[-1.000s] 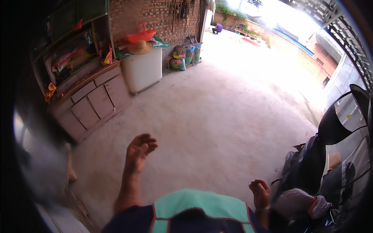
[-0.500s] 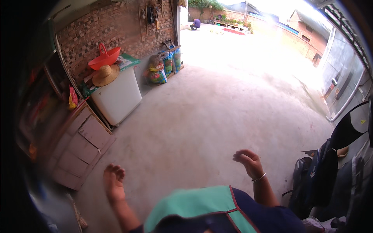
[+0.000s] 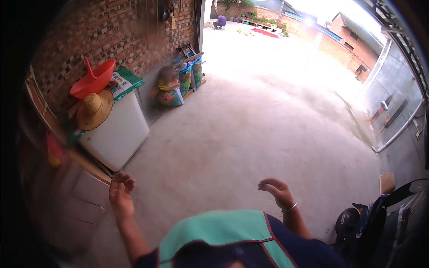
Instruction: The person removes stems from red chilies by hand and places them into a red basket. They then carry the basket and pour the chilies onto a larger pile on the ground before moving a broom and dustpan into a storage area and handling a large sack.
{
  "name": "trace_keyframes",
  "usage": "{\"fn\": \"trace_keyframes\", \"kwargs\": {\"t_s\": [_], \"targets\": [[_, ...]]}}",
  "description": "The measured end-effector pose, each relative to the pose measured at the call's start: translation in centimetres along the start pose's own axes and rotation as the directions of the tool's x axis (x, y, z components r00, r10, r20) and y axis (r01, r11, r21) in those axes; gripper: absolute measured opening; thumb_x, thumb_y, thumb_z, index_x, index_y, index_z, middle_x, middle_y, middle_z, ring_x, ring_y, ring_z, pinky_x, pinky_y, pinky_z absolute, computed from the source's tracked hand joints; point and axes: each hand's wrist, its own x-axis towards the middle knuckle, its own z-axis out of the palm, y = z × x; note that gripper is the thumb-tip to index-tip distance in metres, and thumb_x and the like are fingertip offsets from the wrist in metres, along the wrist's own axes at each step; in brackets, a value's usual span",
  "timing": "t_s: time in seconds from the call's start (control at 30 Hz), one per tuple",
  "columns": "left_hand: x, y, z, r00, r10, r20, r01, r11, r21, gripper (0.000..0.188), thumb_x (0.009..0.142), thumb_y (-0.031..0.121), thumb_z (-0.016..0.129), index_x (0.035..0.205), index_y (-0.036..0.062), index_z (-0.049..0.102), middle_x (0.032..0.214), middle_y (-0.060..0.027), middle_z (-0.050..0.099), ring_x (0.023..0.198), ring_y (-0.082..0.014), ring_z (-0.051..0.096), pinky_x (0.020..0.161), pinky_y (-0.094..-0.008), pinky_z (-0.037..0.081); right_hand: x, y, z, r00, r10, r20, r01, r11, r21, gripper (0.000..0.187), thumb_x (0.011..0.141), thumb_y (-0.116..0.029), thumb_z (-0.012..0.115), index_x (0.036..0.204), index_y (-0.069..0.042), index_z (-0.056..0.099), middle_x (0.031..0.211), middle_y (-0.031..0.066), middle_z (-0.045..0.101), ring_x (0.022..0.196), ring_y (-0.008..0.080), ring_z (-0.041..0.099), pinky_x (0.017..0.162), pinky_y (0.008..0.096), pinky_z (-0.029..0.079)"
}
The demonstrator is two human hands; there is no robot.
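In front of my body my left hand [image 3: 120, 195] is raised over the floor, empty, fingers loosely bent and apart from the palm. Behind it stands a white box-shaped appliance or chest [image 3: 118, 136]; the hand appears not to touch it. My right hand [image 3: 278, 193], with a silver bangle [image 3: 289, 208] at the wrist, hovers on the other side. Its fingers curve forward with nothing seen in them. Between the hands is the pale concrete floor [image 3: 214, 156]. My green and dark blue clothing fills the lower edge.
A straw hat [image 3: 94, 109] and a red plastic basket [image 3: 95, 80] rest on the white chest. Filled sacks [image 3: 172, 96] lean by the brick wall [image 3: 129, 31]. A blurred pinkish cabinet [image 3: 85, 196] is at left, dark vehicle-like gear [image 3: 364, 219] at right. A person [image 3: 220, 22] squats far off.
The chest, hat and sacks have shifted left and the chest and hat lower in view, closer to me. Both hands stay raised and empty, slightly further left in the picture.
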Motion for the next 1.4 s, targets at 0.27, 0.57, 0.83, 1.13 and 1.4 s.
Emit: {"fn": "trace_keyframes", "kwargs": {"t_s": [0.27, 0.57, 0.83, 1.13, 1.4], "targets": [[26.1, -11.7, 9.8, 0.96, -0.107, 0.259, 0.128, 0.99, -0.064, 0.036, 0.087, 0.015, 0.055, 0.119, 0.0015, 0.048, 0.105, -0.0103, 0.061, 0.093, -0.0186, 0.061, 0.085, -0.0301, 0.049, 23.2, 3.7, -3.0, 0.975, 0.057, -0.216, -0.037, 0.995, 0.096, 0.019, 0.085, -0.008, 0.055, 0.098, 0.005, 0.06, 0.091, 0.013, 0.064, 0.087, 0.0212, 0.063, 0.081, 0.0321, 0.05], [49.3, -18.0, 10.3, 0.987, -0.152, -0.055, 0.153, 0.988, 0.001, 0.031, 0.09, 0.015, 0.051, 0.118, 0.0043, 0.049, 0.105, -0.0075, 0.061, 0.093, -0.0169, 0.059, 0.085, -0.0291, 0.046, 62.2, -1.8, -0.4, 0.987, 0.025, 0.157, 0.0, 0.988, -0.155, 0.016, 0.086, -0.005, 0.054, 0.098, 0.004, 0.06, 0.093, 0.01, 0.064, 0.089, 0.017, 0.062, 0.082, 0.0284, 0.049], [70.4, -28.5, 5.2, 0.945, -0.203, -0.255, 0.21, 0.978, -0.001, 0.031, 0.09, 0.015, 0.05, 0.118, 0.0031, 0.05, 0.107, -0.0085, 0.06, 0.092, -0.0157, 0.058, 0.084, -0.0264, 0.045, 92.6, 0.0, 7.7, 0.903, -0.048, 0.427, 0.196, 0.93, -0.31, 0.015, 0.087, -0.007, 0.057, 0.099, 0.002, 0.06, 0.095, 0.0072, 0.065, 0.093, 0.0144, 0.061, 0.083, 0.026, 0.048], [106.3, -33.3, 14.1, 0.96, -0.239, 0.144, 0.234, 0.971, 0.049, 0.032, 0.089, 0.014, 0.052, 0.12, 0.0043, 0.05, 0.11, -0.0086, 0.059, 0.097, -0.0166, 0.059, 0.086, -0.0277, 0.045, 119.2, -1.2, 10.1, 0.923, -0.09, 0.374, 0.292, 0.798, -0.527, 0.014, 0.08, -0.008, 0.062, 0.093, -0.005, 0.065, 0.091, 0.0057, 0.066, 0.084, 0.0169, 0.062, 0.07, 0.028, 0.048], [129.0, -47.7, 18.0, 0.922, -0.366, 0.126, 0.363, 0.931, 0.046, 0.033, 0.089, 0.015, 0.052, 0.119, 0.0035, 0.049, 0.109, -0.0087, 0.06, 0.096, -0.0154, 0.059, 0.086, -0.0284, 0.045, 149.2, 4.8, 8.6, 0.899, -0.035, 0.436, 0.314, 0.745, -0.589, 0.018, 0.078, -0.011, 0.061, 0.095, -0.006, 0.065, 0.095, 0.0111, 0.064, 0.088, 0.0266, 0.062, 0.078, 0.0321, 0.048]]}}
